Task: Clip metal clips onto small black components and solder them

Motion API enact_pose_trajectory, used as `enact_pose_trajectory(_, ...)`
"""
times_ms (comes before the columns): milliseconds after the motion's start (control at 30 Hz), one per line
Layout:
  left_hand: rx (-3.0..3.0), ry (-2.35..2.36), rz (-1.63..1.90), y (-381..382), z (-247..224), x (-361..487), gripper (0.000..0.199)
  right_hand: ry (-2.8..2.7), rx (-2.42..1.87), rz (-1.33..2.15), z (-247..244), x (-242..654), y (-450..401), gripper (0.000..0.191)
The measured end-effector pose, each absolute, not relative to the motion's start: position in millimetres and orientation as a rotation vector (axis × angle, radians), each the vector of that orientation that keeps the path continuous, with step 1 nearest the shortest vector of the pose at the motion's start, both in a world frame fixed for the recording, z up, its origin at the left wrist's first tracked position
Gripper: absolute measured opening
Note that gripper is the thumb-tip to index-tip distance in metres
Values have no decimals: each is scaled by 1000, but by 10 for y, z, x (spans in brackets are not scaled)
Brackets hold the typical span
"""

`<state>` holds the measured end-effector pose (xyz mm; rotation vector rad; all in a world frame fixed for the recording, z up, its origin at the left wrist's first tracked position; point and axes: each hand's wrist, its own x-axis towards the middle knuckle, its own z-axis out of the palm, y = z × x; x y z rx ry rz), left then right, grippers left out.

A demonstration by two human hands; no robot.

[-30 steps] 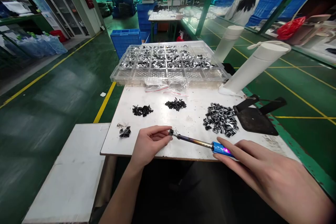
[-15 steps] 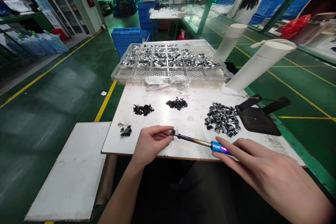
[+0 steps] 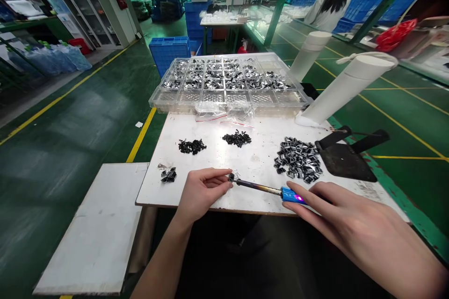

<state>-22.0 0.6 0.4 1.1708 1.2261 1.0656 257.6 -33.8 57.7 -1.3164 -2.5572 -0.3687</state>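
My left hand (image 3: 206, 191) pinches a small black part (image 3: 231, 177) between thumb and fingertips, above the near edge of the white table (image 3: 259, 163). My right hand (image 3: 336, 215) grips the blue handle of a soldering iron (image 3: 259, 187), a pink light glowing on the handle. The iron's tip is at the small part, and whether it touches cannot be made out. Right of the tip lies a large heap of black-and-silver parts (image 3: 298, 160). Two heaps of tiny black pieces, one left (image 3: 192, 146) and one central (image 3: 237, 138), lie beyond my left hand. A small cluster of black parts (image 3: 169, 175) sits far left.
A clear compartment tray (image 3: 161, 103) with many metal parts stands at the table's back, plastic bags (image 3: 224, 113) before it. At right are a black metal stand (image 3: 347, 161) and two slanted white tubes (image 3: 347, 86). A lower white board (image 3: 94, 224) is left. Someone (image 3: 329, 0) is behind.
The soldering iron and my right hand have shifted very slightly left. My left hand keeps its pinch in nearly the same place.
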Motion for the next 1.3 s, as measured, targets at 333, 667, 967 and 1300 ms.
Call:
enact_pose_trajectory(333,1143,1254,1082,10,15,-206,32,-2538,-1328,-468,548,2620,-381,35)
enact_pose_trajectory(667,1154,1256,1072,9,41,-208,32,-2532,-1347,-478,586,2568,-394,37)
enact_pose_trajectory(967,1167,1272,1067,-1,49,-210,32,-2542,-1319,-486,626,2536,-346,40)
enact_pose_trajectory(1300,1263,1284,1112,-5,9,-179,30,-2498,-1367,-567,593,2598,-380,35)
